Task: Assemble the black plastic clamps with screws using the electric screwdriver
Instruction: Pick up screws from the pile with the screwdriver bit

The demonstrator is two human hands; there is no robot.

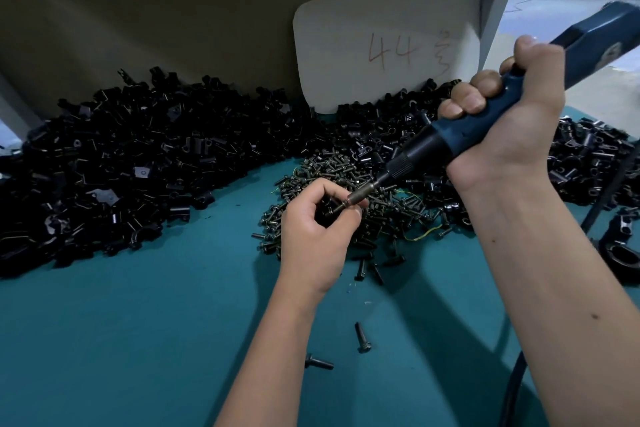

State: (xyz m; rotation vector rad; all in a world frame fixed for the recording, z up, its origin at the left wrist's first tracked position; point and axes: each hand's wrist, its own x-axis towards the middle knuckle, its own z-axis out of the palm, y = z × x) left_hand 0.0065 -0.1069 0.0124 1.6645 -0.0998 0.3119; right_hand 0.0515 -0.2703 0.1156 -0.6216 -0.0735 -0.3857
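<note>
Two hands meet over the screw pile [349, 204]: the left hand [317, 224] pinches a screw [337, 207] and a black clamp piece, barely visible. The right hand [498, 121], fisted round the electric screwdriver [460, 139], slants its bit down-left, seemingly in line with the screw's axis.

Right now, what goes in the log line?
step: driving screw | left hand: pinches screw, clamp | right hand: grips screwdriver, bit on screw

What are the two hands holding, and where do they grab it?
The right hand grips the blue screwdriver round its handle. The left hand pinches a screw at its tip, against a black clamp, mostly hidden.
</note>
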